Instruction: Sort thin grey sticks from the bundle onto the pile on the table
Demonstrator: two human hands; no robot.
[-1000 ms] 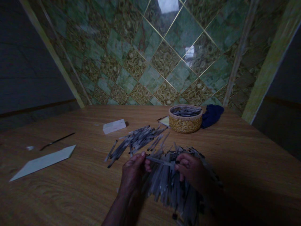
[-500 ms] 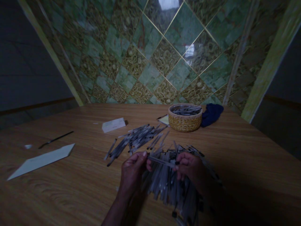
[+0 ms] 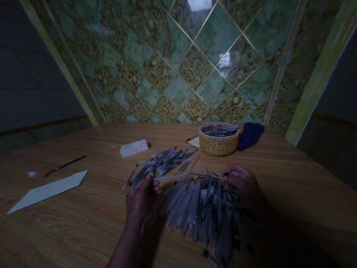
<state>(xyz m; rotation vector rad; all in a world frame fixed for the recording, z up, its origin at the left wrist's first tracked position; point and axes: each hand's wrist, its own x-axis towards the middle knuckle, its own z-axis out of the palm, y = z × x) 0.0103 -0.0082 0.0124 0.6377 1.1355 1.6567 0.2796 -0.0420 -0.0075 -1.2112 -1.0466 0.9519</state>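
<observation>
My left hand (image 3: 142, 193) is closed on one end of a slim translucent tube (image 3: 169, 177), which points right over the near edge of a loose pile of similar dark-ended tubes (image 3: 164, 162). On the other side, my right hand (image 3: 238, 178) pinches the black end of a thin dark stick (image 3: 205, 174); the stick reaches left toward the tube. Whether the two still touch at their ends I cannot tell. Below and between the hands spreads a large heap of translucent tubes (image 3: 192, 208), several with black ends. Dim light blurs the finer details.
A woven basket (image 3: 219, 145) full of similar tubes stands at the back right, beside a dark blue cloth (image 3: 251, 136). A small white box (image 3: 134, 148) lies farther left. Toward the left edge are a white flat strip (image 3: 52, 190) and a slender black stick (image 3: 66, 165).
My hands have moved apart, left hand to the left and right hand up and right. The single tube held between them has separated into a translucent tube and a thin dark stick.
</observation>
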